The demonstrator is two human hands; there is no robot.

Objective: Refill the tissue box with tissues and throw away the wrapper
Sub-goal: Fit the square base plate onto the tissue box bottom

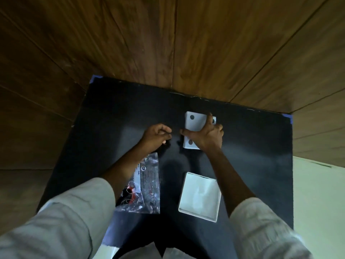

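So the right hand [204,134] is spread flat over the white tissue box [195,128] at the far side of the black table [112,109], fingers splayed wide and wrapped over its top and edges, thumb hooked on the near-left side. The box shows dark round dots on its white faces, so it may be sitting upside down, can't say for sure. The left hand [155,136] sits just beside it, fingers curled in loosely; I can't tell if it's pinching anything. Closer in, the white square lid or base panel [199,196] lies flat on its own, well apart from the box, and the crinkly clear wrapper [147,186] with red and black print lies left of it, partly under the left forearm. Whether the tissues are already in the box is hidden by the hand. My take: keep that right hand pressing the box steady, bring the panel up square to the opening, seat it evenly, then grab the wrapper and bin it.
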